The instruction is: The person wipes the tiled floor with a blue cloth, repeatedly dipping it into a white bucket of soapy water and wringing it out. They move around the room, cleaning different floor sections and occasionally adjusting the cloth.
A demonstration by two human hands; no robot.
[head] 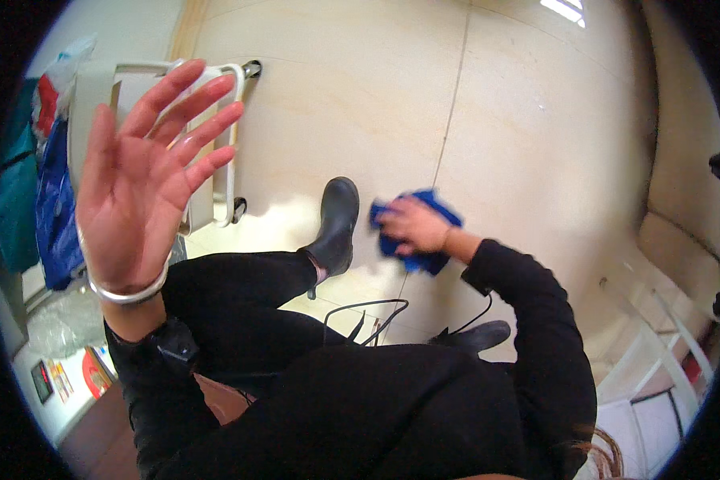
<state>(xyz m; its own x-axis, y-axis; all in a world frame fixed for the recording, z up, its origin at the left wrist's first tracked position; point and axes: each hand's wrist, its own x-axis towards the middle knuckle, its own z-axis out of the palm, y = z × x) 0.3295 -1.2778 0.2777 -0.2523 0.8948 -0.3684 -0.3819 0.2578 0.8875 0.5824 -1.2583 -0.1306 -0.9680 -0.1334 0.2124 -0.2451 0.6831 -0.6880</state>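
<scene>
My left hand (150,174) is raised at the left of the view, palm up towards the camera, its fingers spread and nothing in it. A silver bangle (129,293) circles that wrist. Lower right of centre, my right hand (413,227) lies on a crumpled blue cloth (435,207) against the pale tiled floor (516,138). The hand is blurred; its fingers bend over the cloth's left part, and whether they grip it or only press on it is hard to tell. A black ankle boot (338,225) on my foot stands left of the cloth.
A white wheeled frame (231,132) stands behind my left hand, with blue and green fabric items (57,210) beside it. Black cables (366,306) hang near my lap. My other boot (483,336) is below the cloth. A white rack (654,342) stands at lower right.
</scene>
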